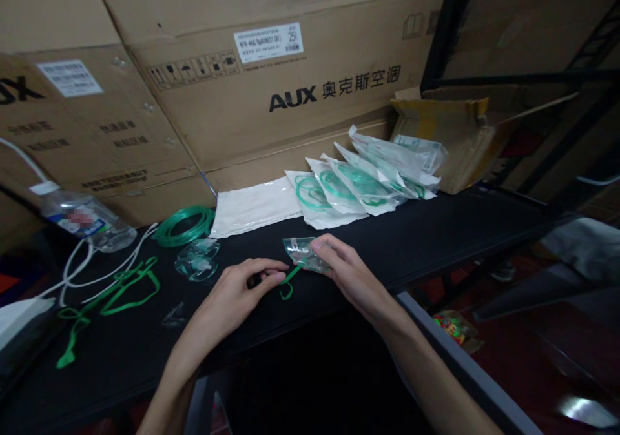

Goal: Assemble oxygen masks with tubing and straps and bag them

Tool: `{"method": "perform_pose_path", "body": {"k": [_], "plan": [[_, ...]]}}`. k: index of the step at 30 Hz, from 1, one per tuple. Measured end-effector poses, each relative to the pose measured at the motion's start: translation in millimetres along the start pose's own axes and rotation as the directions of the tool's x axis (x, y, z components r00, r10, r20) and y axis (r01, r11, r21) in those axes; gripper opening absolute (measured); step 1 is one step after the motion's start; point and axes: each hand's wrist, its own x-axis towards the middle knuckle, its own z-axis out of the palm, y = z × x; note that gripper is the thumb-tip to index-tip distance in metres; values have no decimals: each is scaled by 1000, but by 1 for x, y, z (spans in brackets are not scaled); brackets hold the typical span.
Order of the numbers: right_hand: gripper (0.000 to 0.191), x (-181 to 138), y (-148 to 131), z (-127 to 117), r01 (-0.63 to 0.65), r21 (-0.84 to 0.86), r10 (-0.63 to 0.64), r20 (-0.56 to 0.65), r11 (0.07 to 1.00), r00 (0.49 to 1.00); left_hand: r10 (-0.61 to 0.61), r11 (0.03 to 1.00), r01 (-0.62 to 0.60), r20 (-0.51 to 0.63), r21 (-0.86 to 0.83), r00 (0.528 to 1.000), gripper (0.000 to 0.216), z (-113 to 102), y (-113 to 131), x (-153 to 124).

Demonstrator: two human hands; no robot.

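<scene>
On the black table (436,235), my right hand (346,270) holds a clear plastic mask (304,253) by its right side, fingers closed on it. My left hand (242,290) pinches the green elastic strap (289,283) that hangs from the mask's lower edge. A second clear mask (197,259) lies to the left of my hands, beside a coil of green tubing (186,225). More green straps (121,290) lie loose further left.
Several sealed packs with green tubing (361,183) and a flat white pouch (254,206) lie along the back against large cardboard boxes (271,93). A plastic water bottle (84,219) and white cables (80,264) are at the left. Black shelving (508,80) stands right.
</scene>
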Motion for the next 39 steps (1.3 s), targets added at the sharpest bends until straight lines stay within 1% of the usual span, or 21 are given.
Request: {"method": "perform_pose_path", "body": {"k": [4, 7, 10, 12, 14, 17, 20, 23, 26, 28, 31, 35, 37, 39], "plan": [[31, 0, -1, 0, 8, 37, -8, -11, 999, 1000, -62, 991, 51, -81, -127, 995, 32, 1, -12, 4], [34, 0, -1, 0, 17, 58, -16, -20, 998, 1000, -67, 991, 44, -182, -125, 981, 35, -2, -18, 3], [32, -1, -3, 1, 19, -4, -19, 7, 1000, 1000, -76, 989, 38, -272, -141, 959, 34, -4, -21, 1], [32, -1, -4, 2, 9, -45, -7, 37, 999, 999, -89, 976, 19, -315, -218, 945, 32, -5, -20, 0], [33, -1, -6, 4, -28, -26, 30, 78, 999, 996, -97, 956, -8, -340, -295, 935, 32, -4, -18, 0], [34, -1, -8, 5, -102, 40, 96, 139, 994, 986, -129, 938, 3, -341, -347, 931, 33, -2, -15, -2], [33, -1, -7, 5, -134, 23, 129, 158, 991, 979, -153, 932, 26, -326, -362, 933, 32, 0, -14, -3], [34, -2, -6, 5, -123, 11, 120, 140, 992, 983, -152, 902, 6, -305, -431, 940, 31, 3, -14, -3], [33, -1, -7, 6, -79, 29, 77, 80, 996, 994, -146, 868, -6, -267, -496, 953, 44, 3, -11, -2], [30, -1, -7, 6, -25, 33, 24, 35, 999, 999, -140, 869, 5, -236, -495, 962, 50, 2, -8, -3], [26, 1, -6, 4, 16, 43, -16, 8, 999, 1000, -125, 883, 9, -217, -469, 968, 43, 2, -7, -3], [30, 4, -3, 4, -17, 84, 16, 12, 996, 1000, -112, 907, -5, -252, -422, 961, 29, 6, -7, -2], [32, 4, -2, 4, -33, 119, 33, 2, 992, 999, -122, 894, -18, -281, -449, 952, 25, 8, -6, 0], [33, 4, -2, 5, -42, 143, 44, -10, 989, 999, -136, 868, -35, -304, -495, 943, 26, 11, -5, 1]]}}
